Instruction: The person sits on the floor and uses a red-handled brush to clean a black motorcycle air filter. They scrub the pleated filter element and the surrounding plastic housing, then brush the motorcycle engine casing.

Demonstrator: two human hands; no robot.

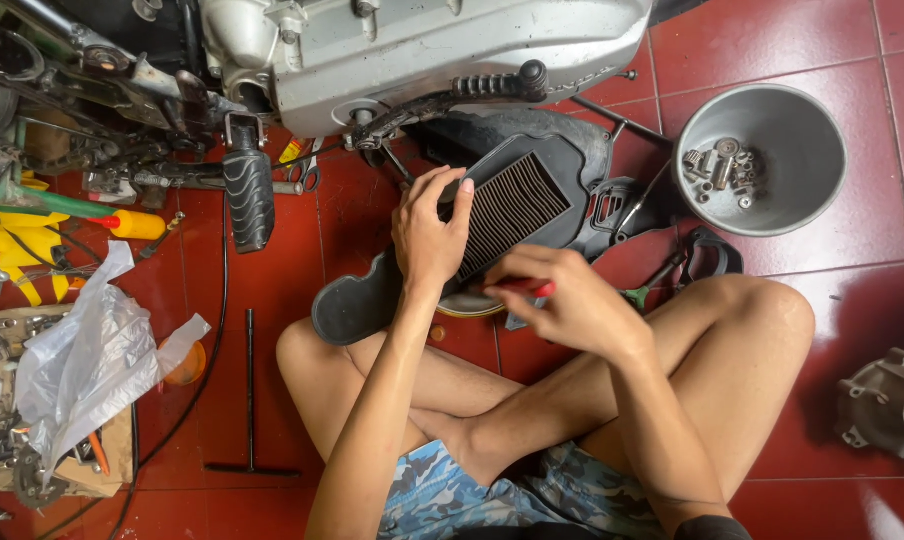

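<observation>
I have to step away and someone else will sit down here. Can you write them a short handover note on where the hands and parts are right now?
Left hand: gripping the edge of the black air filter housing, steadying it against the legs.
Right hand: closed on a red-handled screwdriver, tip at the housing's near edge.
Parts: pleated filter element sits in the housing; loose bolts and nuts lie in the grey bowl; a black T-handle wrench lies on the red tiled floor.
Done: housing is off the scooter engine.
Left: filter element is not yet out; the fasteners under the screwdriver cannot be made out.
</observation>
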